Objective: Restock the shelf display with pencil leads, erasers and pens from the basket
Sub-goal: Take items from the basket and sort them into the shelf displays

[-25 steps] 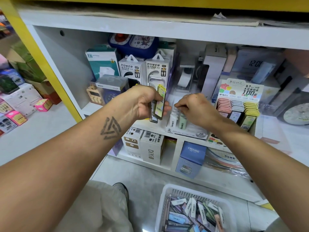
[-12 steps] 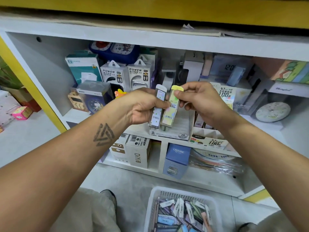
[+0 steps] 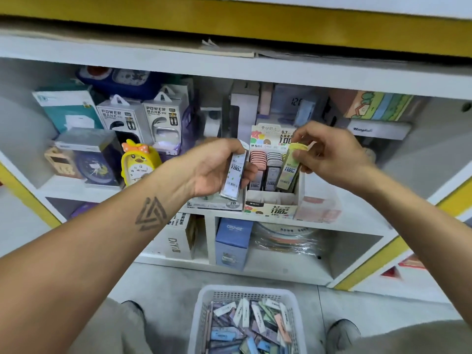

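Observation:
My left hand (image 3: 217, 167) grips a white pencil lead case (image 3: 233, 175) upright in front of the shelf. My right hand (image 3: 329, 154) pinches a yellow-capped pencil lead case (image 3: 290, 169) by its top, its lower end over the right column of the cardboard display box (image 3: 270, 206), which holds rows of pink, grey and dark lead cases. Below, on the floor between my knees, stands the white basket (image 3: 204, 310) filled with several lead cases and erasers.
Power bank boxes (image 3: 143, 118), a yellow duck clock (image 3: 136, 162) and boxed clocks fill the shelf's left side. A pink box (image 3: 318, 209) sits right of the display. The lower shelf holds a blue box (image 3: 233, 238), a DIY box (image 3: 178, 241) and wrapped packs.
My right hand has pulled the yellow-capped case away from my left hand and carried it right, down to the display box. The left hand keeps the white case.

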